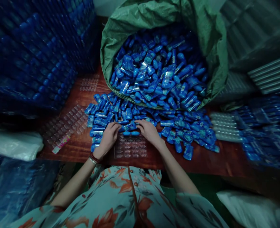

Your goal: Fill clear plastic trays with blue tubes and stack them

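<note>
In the head view, my left hand point(110, 136) is closed, fingers curled and tips on a small blue container point(130, 127) with a printed label. My right hand point(149, 132) is bent in from the other side, its fingertips against the blue containers at the same spot; its exact hold is partly hidden. Below my hands lies a clear plastic blister tray point(130, 149) with rows of moulded pockets. Two blue containers point(130, 133) lie side by side along its far edge. Loose blue containers point(187, 128) are heaped around both hands.
A green woven sack point(113, 31) lies open at the back, spilling blue containers point(151, 76). Stacks of filled trays point(40, 57) tower at left. More clear trays point(66, 125) lie on the brown table point(225, 163); grey trays point(225, 126) and packed blue pieces point(265, 133) are at right.
</note>
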